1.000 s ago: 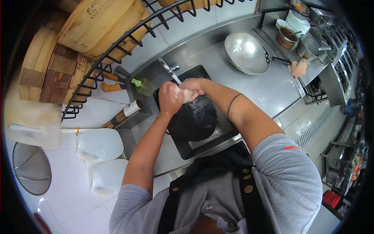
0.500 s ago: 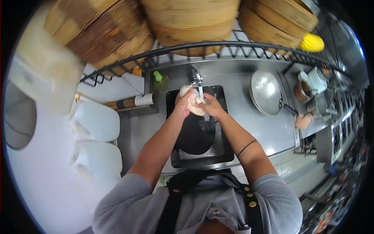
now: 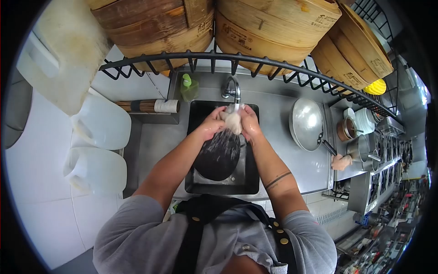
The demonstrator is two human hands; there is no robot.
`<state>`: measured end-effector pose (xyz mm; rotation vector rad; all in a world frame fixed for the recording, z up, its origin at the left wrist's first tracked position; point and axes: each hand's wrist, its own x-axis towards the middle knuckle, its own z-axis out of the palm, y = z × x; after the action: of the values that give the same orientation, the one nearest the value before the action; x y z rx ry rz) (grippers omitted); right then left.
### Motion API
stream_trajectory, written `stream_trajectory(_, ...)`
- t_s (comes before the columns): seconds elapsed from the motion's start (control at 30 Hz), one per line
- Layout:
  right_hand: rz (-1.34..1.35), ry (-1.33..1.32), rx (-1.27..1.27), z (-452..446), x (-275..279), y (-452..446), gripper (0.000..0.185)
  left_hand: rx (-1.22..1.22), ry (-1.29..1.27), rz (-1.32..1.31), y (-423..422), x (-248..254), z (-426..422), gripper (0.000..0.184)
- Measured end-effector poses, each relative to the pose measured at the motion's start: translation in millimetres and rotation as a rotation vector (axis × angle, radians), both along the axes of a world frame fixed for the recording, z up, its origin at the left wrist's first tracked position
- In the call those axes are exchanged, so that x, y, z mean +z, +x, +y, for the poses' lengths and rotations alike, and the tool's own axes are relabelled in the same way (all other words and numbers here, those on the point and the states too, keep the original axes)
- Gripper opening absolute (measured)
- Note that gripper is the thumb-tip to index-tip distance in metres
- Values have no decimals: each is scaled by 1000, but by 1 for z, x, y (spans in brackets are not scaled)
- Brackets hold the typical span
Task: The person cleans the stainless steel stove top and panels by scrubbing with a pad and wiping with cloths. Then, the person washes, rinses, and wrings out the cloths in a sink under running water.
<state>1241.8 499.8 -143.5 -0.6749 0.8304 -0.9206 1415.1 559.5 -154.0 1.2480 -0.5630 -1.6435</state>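
Note:
A pale wet cloth (image 3: 232,122) is bunched between my hands under the curved metal faucet (image 3: 233,86). Water runs onto it and sprays down over a black round pan (image 3: 216,160) in the dark sink basin (image 3: 222,188). My left hand (image 3: 213,124) grips the cloth from the left, its fingers bent. On the other side my right hand (image 3: 249,121) has its fingers closed round the cloth's right edge.
Bamboo steamers (image 3: 269,32) stand on a black wire rack (image 3: 213,55) above the sink. A wok (image 3: 307,124) lies on the steel counter at right. Behind the basin is a green soap bottle (image 3: 190,89); white jugs (image 3: 101,121) and a bamboo brush (image 3: 148,106) are at left.
The view has swung round and levelled over the sink. My hands have moved from wringing the cloth to holding it between them under the faucet, with water spraying downward.

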Motion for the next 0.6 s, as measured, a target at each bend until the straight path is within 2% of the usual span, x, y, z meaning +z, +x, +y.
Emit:
stream_trajectory(0.07, -11, -155, 173, 4, 6, -1, 31, -217, -187, -22, 1, -8, -1, 74)
stream_trajectory(0.1, 18, -79, 171, 7, 21, -1, 34, -202, -227, -91, -2, -9, 0, 73)
stream_trajectory(0.23, -21, -144, 180, 6, 24, -5, 33, -189, -216, -226, 4, -10, -8, 65)
stream_trajectory(0.3, 239, -245, 261, 5, 17, -8, 35, 12, -171, -411, 4, -29, -19, 54)
stream_trajectory(0.33, 237, -243, 254, 6, 13, -7, 35, 5, -172, -413, 5, -32, -23, 54)
stream_trajectory(0.4, 272, -279, 217, 13, 18, 1, 30, -234, -385, -792, 4, -20, -24, 40)
stream_trajectory(0.43, 310, -258, 217, 16, 22, -1, 27, -150, -326, -490, -4, -16, -20, 37)
stream_trajectory(0.47, 308, -254, 212, 19, 23, 0, 27, -156, -324, -491, -9, -1, -14, 37)
stream_trajectory(0.53, 368, -336, 230, 20, 25, 3, 30, -22, -170, -160, -18, 27, -3, 33)
stream_trajectory(0.57, 370, -339, 222, 16, 18, 2, 30, -33, -101, -99, -18, 31, -1, 25)
stream_trajectory(0.6, 484, -455, 280, 11, 8, 1, 30, -40, -108, -98, -15, 27, -3, 25)
